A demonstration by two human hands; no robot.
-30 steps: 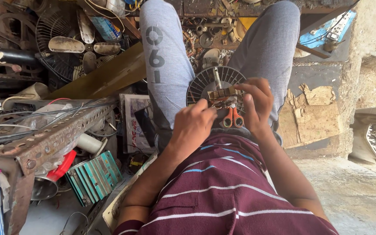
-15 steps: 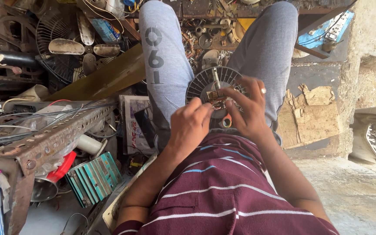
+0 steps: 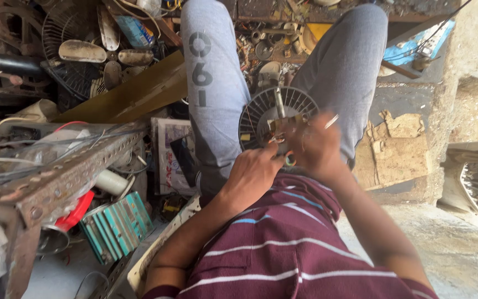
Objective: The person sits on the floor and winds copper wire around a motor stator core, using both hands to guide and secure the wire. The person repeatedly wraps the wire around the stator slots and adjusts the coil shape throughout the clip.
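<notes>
Between the person's grey-trousered knees (image 3: 211,83), over a cluttered workshop floor, sat the work. To the left stretched a long rusty perforated steel angle bar (image 3: 67,174), with a yellow-brown wooden plank (image 3: 134,94) slanting above it and a dark wire fan guard (image 3: 70,61) with dusty grey fan blades (image 3: 81,51) lying behind that. Below the bar lay a teal ribbed metal block (image 3: 118,226) and a red plastic piece (image 3: 76,210). On the right, torn brown cardboard (image 3: 396,147) covered part of a concrete ledge.

Resting on the lap was the round dark slotted fan motor (image 3: 275,113), its metal shaft pointing up and copper-coloured windings showing at its middle. The left hand (image 3: 253,174) touched the motor's lower edge, fingers curled close, though what they pinched could not be told. The right hand (image 3: 316,147) was blurred, held over the motor's right side, closed on a thin bright metal tool (image 3: 332,120) whose tip stuck out past the fingers. A small orange-handled item (image 3: 289,160) lay just beneath the two hands, mostly hidden.
</notes>
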